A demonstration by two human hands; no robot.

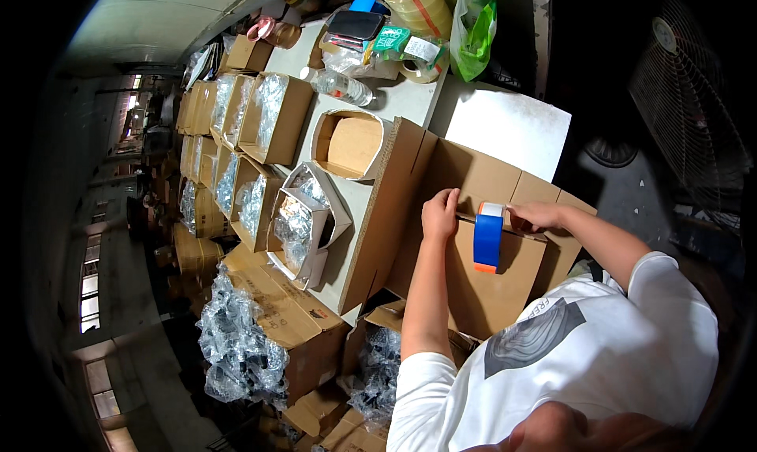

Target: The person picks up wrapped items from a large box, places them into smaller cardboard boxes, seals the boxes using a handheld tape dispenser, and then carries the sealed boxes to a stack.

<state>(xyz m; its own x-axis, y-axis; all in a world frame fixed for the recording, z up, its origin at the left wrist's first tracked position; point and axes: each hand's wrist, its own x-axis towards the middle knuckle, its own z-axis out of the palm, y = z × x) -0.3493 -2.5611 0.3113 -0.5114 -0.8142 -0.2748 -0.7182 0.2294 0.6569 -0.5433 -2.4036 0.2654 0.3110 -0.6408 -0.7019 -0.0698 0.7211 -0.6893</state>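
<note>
A cardboard box (503,294) stands in front of my body, its folded edge running between my hands. My left hand (440,215) is closed at the left end of that edge, thumb and fingers on the cardboard. Over the edge is a tape dispenser (486,243), blue with orange ends and a pale part on top. The fingers of my right hand (535,215) are curled against the dispenser's right side; its fingertips are partly hidden. Behind the box, larger open cardboard panels (481,172) spread out.
A white table (430,97) holds a water bottle (343,87), tape rolls (418,7), a phone (355,25) and an empty paper-lined carton (351,141). Left are rows of cartons (276,117) with plastic-wrapped goods and a heap of bubble wrap (236,345). A large fan (690,113) stands at right.
</note>
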